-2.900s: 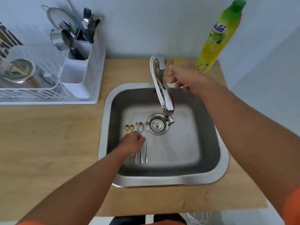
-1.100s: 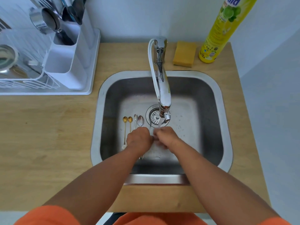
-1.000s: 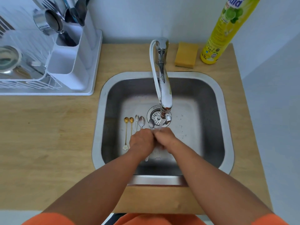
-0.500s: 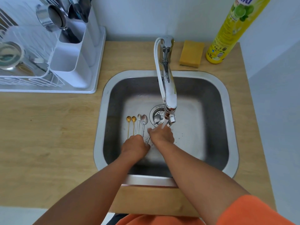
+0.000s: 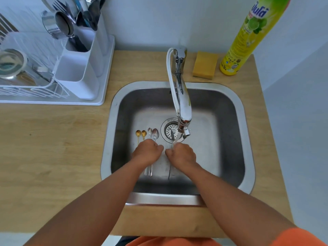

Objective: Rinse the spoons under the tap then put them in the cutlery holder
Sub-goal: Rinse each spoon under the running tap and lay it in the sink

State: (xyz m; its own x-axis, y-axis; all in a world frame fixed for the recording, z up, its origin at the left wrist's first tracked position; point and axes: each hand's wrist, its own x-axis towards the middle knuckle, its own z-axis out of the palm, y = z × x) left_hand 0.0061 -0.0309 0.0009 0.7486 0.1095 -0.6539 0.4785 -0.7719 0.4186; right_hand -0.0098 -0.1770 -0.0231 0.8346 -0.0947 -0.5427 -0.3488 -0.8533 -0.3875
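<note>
Since half a second ago, both hands have drawn a little apart under the tap (image 5: 181, 96), and the spoon I am rinsing has swung from a slant to nearly straight, its bowl over the drain (image 5: 171, 130).

My right hand (image 5: 182, 155) sits just below the tap's spout, fingers curled around the rinsed spoon (image 5: 171, 134), whose bowl lies under the thin stream of water while its handle end shows below my wrist. That grip is closed on the spoon. My left hand (image 5: 148, 152) is a loose fist just left of the right hand, not quite touching it, resting over the handles of the spoons on the sink floor; whether its grip has hold of any of them I cannot tell.

Left of the drain, four spoons lie side by side in the sink (image 5: 229, 139): two gold spoons (image 5: 141, 134) farthest left, then two silver spoons (image 5: 153, 133), bowls pointing away from me.

Well to the upper left of the sink, on the wooden table (image 5: 53, 148), stands the white cutlery holder (image 5: 83, 64) in the dish rack (image 5: 53, 102), already carrying forks and spoons in its far compartment. Behind the sink, right of the tap base, lie a yellow sponge (image 5: 205, 65) and a dish soap bottle (image 5: 246, 36).
</note>
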